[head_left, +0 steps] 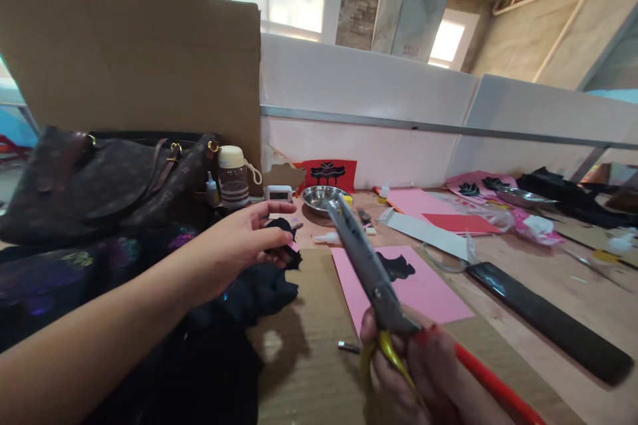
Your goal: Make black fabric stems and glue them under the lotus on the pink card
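My left hand (249, 239) is raised above black fabric (272, 289), its fingers apart and bent, with nothing seen in them. Dark cut pieces (283, 229) lie just beyond its fingertips. My right hand (413, 372) grips scissors (376, 279) with a yellow handle, the blades closed and pointing up and away. A red stick-like thing (493, 382) extends from the same hand toward the lower right. Behind the blades a pink sheet (433, 292) lies on the cardboard (299, 358), bearing a black cutout (399, 267).
A brown handbag (114, 179) and a bottle (233, 179) stand at the left. A metal bowl (321, 198), a red card (343, 176) and glue bottles are behind. A long black object (548, 322) lies at right.
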Available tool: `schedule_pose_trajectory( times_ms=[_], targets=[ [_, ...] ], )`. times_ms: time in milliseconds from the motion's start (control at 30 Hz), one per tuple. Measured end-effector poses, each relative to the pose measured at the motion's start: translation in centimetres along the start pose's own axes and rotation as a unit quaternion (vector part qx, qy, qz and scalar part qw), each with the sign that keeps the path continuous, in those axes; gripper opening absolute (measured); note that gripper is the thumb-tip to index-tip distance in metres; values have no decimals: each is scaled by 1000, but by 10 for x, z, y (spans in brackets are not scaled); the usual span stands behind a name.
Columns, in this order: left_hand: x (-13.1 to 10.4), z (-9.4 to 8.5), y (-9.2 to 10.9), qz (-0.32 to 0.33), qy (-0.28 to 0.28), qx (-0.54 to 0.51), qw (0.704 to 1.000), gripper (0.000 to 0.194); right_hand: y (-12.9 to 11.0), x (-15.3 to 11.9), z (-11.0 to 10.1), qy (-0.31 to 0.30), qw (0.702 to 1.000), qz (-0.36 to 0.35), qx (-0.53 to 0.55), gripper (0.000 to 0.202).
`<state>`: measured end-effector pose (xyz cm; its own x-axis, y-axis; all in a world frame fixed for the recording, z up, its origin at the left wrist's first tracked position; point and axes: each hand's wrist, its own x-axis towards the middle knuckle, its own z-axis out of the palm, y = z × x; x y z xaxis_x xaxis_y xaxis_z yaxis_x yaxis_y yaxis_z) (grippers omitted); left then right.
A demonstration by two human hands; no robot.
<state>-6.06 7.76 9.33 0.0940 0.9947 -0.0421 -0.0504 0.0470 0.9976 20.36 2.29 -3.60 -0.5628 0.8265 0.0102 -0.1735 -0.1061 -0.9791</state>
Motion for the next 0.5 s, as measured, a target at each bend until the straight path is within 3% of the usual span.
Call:
schedule_pose_trajectory(
  times_ms=[100, 233, 367, 500],
  targets=[
    [-5, 2, -6, 3, -26, -17, 1000, 54, -46, -6, 15, 26, 997, 32, 68, 44],
    [-16, 3, -4, 50, -71, -20, 996, 46, -68, -5, 21, 36, 998, -25, 51, 45],
    [-22, 7, 21, 93, -19, -47, 994, 45, -93, 12, 24, 19, 996, -83, -39, 45],
    [-27, 18, 47, 104, -17, -55, 993, 52, -125, 28, 37, 77, 986, -117, -86, 38]
  ],
)
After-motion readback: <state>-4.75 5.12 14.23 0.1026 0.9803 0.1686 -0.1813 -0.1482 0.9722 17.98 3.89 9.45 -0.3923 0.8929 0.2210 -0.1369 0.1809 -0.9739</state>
